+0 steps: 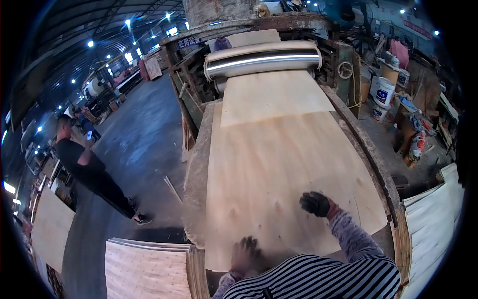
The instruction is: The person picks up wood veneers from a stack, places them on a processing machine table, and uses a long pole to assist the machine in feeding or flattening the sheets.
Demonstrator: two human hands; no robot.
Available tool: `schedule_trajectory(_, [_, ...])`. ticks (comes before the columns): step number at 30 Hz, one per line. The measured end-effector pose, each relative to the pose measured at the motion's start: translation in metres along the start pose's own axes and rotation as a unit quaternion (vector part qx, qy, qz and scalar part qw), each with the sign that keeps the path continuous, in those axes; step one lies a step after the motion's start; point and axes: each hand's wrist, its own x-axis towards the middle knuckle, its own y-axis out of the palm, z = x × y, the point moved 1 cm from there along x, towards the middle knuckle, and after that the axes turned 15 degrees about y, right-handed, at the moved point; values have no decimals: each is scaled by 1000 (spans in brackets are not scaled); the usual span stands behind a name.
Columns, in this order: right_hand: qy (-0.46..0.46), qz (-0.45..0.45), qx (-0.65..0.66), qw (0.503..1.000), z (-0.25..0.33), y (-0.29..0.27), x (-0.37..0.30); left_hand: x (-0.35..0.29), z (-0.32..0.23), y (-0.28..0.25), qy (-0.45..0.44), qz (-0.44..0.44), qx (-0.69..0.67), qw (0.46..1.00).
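Observation:
A wide sheet of pale wood veneer (279, 159) lies on the machine's bed in front of me. Beyond it, a second veneer sheet (274, 94) reaches up to a shiny metal roller (264, 64). My left hand (246, 256), dark at the fingertips and a little blurred, is at the near edge of the wide sheet with its fingers spread. Farther right and forward, my right hand (316, 204) in a dark glove is over the same sheet, its fingers stretched out toward the left. Neither hand grips anything. Whether the right palm touches the wood I cannot tell.
Veneer stacks (147, 269) (433, 224) stand at my near left and right. A handwheel (344, 70) sits on the machine's right side. White buckets (383, 92) and clutter lie beyond it. On the left floor stands a person (87, 164) holding a phone.

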Motion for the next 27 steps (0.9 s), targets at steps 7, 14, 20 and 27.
schedule_trajectory(7, [101, -80, 56, 990, -96, 93, -74, 32, 70, 55, -43, 11, -79, 996])
schedule_trajectory(14, [185, -144, 249, 940, -145, 41, -116, 29, 78, 59, -58, 93, -38, 993])
schedule_trajectory(20, [83, -185, 301, 932, -153, 18, -95, 19, 46, 42, 63, 75, -43, 994])
schedule_trajectory(27, [102, -159, 68, 980, -139, 23, -83, 20, 33, 21, 35, 119, -26, 992])
